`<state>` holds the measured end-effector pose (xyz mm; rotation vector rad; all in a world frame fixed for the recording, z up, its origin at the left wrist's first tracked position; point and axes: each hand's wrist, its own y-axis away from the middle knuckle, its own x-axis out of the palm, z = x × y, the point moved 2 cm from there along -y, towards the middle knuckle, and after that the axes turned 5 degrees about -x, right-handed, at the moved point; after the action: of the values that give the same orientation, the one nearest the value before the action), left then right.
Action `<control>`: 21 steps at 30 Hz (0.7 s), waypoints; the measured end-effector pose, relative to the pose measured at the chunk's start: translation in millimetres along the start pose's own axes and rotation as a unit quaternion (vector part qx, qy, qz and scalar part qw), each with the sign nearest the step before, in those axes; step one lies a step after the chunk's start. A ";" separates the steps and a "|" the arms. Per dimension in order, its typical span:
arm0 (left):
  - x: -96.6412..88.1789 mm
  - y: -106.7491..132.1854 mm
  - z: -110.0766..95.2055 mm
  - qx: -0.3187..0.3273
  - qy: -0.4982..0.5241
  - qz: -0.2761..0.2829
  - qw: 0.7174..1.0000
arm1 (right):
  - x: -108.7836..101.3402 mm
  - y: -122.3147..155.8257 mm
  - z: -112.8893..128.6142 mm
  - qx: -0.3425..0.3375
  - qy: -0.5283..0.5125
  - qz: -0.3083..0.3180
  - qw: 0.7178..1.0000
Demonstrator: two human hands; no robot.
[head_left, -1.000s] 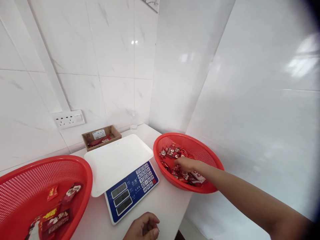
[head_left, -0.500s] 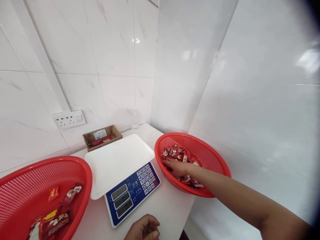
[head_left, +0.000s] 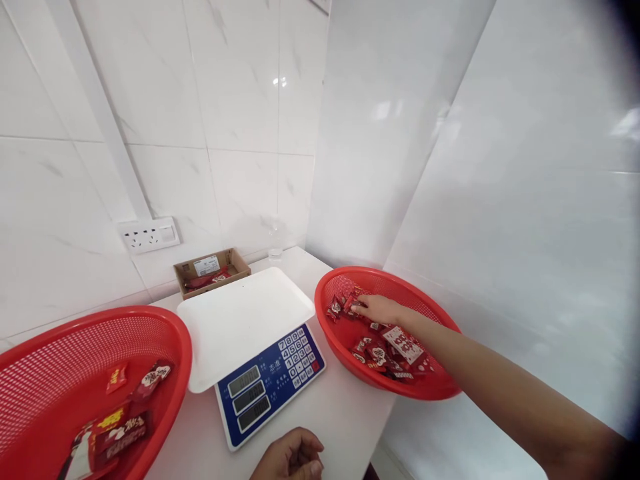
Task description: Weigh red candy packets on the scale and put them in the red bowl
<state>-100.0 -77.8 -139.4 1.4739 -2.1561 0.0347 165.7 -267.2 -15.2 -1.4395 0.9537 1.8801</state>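
Observation:
My right hand (head_left: 381, 309) reaches into the right red mesh basket (head_left: 325, 327), its fingers bent down over a small red-wrapped candy (head_left: 351, 305) near the far left side. Around it lie several other red candy packets (head_left: 374, 353), and a white-and-red patterned packet (head_left: 403, 344) sits under my forearm. My fingertips are partly hidden among the wrappers. Low in the view, my left hand (head_left: 290, 456) is loosely curled at the table's front, below the scale, and nothing shows in it. A digital weighing scale (head_left: 273, 383) with a bare white pan (head_left: 247, 320) stands between two baskets.
On the left is another red basket (head_left: 183, 347) with several candy packets (head_left: 123, 433). Behind the scale sit a cardboard box (head_left: 240, 270) holding red packets and a clear plastic container (head_left: 275, 247). Tiled walls (head_left: 240, 100) close in the back and right; a socket (head_left: 150, 235) is at left.
My right hand has moved from the near left of the right basket toward its far side, and the candies there have shifted, uncovering the basket's bottom. My left hand stays curled.

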 end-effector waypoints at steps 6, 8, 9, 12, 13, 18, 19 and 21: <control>-0.3 0.3 -0.1 -0.001 -0.005 -0.005 1.000 | -18.7 -3.0 -5.1 0.050 0.024 -0.046 0.997; -0.4 0.6 -0.4 0.004 -0.013 -0.005 1.000 | -26.5 -4.2 -3.1 0.057 0.027 -0.075 0.995; -0.3 0.8 -0.7 0.008 -0.015 -0.005 1.000 | -31.0 -5.5 0.1 0.053 0.023 -0.091 0.994; 0.4 1.9 -1.9 0.014 -0.021 -0.005 1.000 | -43.4 -12.9 21.7 0.007 -0.017 -0.129 0.992; 0.8 2.3 -2.4 0.016 -0.024 -0.006 1.000 | -46.4 -16.6 33.2 -0.016 -0.034 -0.135 0.990; 3.0 5.2 -5.3 0.020 -0.039 -0.030 0.999 | -45.8 -37.2 107.5 -0.125 -0.106 -0.114 0.980; 3.7 6.0 -6.2 0.020 -0.042 -0.036 0.998 | -43.4 -41.0 121.8 -0.140 -0.122 -0.104 0.977; 5.4 7.8 -8.7 0.020 -0.051 -0.046 0.997 | -38.8 -47.6 145.6 -0.161 -0.155 -0.085 0.971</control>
<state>-104.7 -76.7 -127.5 1.6284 -2.1771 -0.0302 132.6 -121.7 36.9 -1.2981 0.3777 2.1154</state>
